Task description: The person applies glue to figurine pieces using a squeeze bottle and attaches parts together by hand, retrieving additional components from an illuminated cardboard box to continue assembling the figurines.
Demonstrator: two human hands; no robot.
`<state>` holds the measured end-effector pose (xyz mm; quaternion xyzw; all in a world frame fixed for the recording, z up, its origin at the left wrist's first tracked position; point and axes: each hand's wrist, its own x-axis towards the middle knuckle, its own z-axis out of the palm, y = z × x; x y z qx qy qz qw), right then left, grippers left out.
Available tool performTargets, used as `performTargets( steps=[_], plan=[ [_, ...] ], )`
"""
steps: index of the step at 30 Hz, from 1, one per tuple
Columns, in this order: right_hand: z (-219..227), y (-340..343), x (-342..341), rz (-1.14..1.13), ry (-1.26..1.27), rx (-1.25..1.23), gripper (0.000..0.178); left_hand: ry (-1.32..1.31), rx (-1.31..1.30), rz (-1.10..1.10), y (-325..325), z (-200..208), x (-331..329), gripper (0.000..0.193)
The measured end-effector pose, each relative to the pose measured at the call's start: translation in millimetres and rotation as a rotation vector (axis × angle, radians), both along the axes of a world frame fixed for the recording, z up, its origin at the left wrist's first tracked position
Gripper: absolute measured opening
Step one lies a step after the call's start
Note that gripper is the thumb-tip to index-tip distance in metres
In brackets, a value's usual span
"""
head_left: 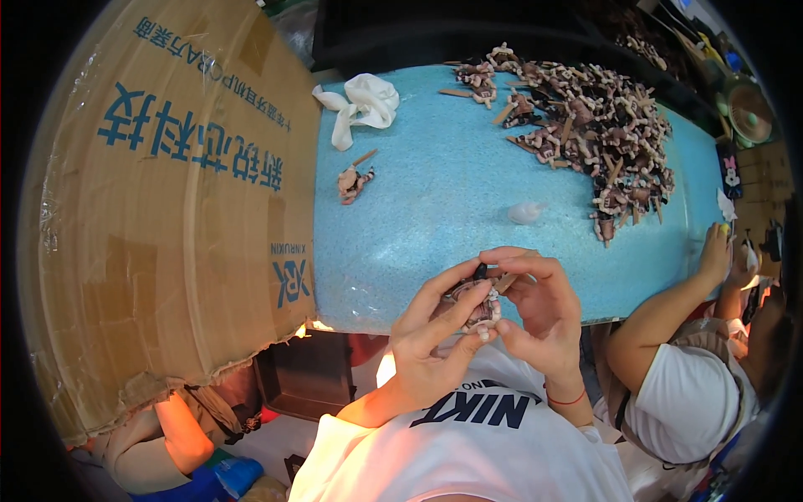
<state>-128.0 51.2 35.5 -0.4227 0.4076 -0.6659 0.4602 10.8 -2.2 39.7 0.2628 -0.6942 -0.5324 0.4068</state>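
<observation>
Holding small brown-and-pink figurine (482, 313) before chest, at near edge of blue worktop (418, 222). Clamping it in fingers of left hand (422, 335), palm turned inward. Cupping right hand (545, 322) around its other side, fingers arched above, thumb low; cannot tell if gripping. Beyond, on worktop: translucent piece (526, 212), second figurine (350, 185), white cloth (370, 100), figurine pile (606, 138) at right.
</observation>
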Motion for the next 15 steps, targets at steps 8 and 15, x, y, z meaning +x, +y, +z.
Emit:
performTargets(
  steps=[8, 15],
  plan=[
    [-2.0, -0.6, 0.2, -0.001, -0.083, -0.034, 0.057, -0.047, -0.025, -0.015, 1.7, 6.8, -0.2, 0.044],
    [-0.6, -2.5, -1.1, -0.057, -0.126, 0.015, 0.061, -0.073, -0.068, -0.076, -0.7, 5.1, -2.3, 0.045]
  ],
)
